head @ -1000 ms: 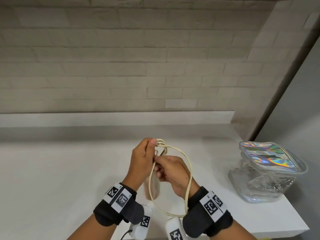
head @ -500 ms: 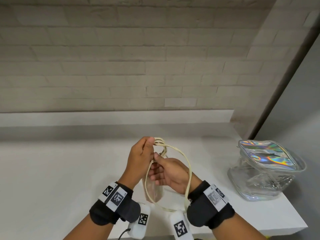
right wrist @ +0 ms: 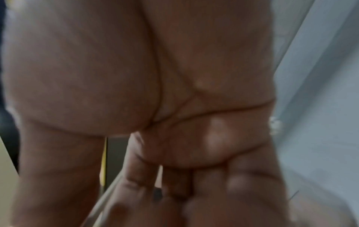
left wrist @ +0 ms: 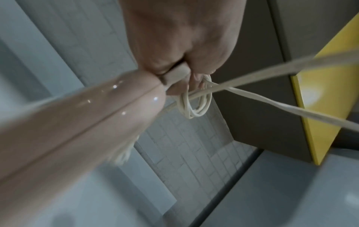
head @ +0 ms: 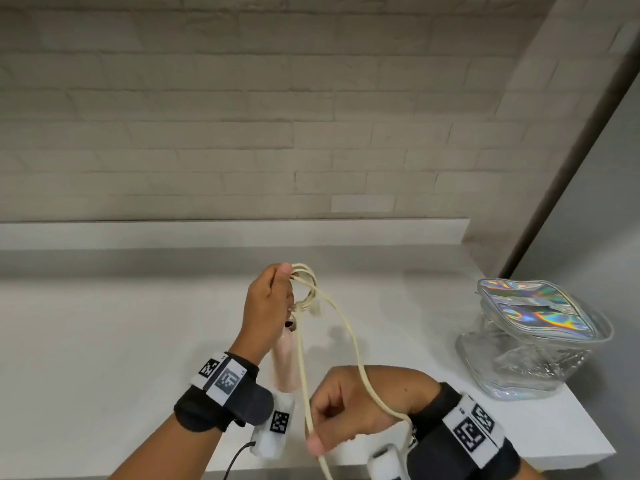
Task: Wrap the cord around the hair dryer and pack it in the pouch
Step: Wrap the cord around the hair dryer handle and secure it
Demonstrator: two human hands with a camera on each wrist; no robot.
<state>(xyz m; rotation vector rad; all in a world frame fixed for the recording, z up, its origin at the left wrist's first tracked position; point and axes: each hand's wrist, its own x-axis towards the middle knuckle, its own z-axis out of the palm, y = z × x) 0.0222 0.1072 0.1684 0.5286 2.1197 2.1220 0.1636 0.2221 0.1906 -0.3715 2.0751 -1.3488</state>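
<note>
Cord part-coiled; pouch (head: pixel 535 337) unpacked.
We note left hand (head: pixel 268 303) gripping dryer (head: pixel 285 358) and coils, right hand (head: pixel 349 407) apparently pinching loose cord (head: pixel 346 327).

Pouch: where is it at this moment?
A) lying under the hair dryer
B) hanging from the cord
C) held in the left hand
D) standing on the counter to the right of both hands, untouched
D: the iridescent clear pouch stands on the white counter, apart from the left hand and the right hand, which hold the hair dryer and its cord.
</note>
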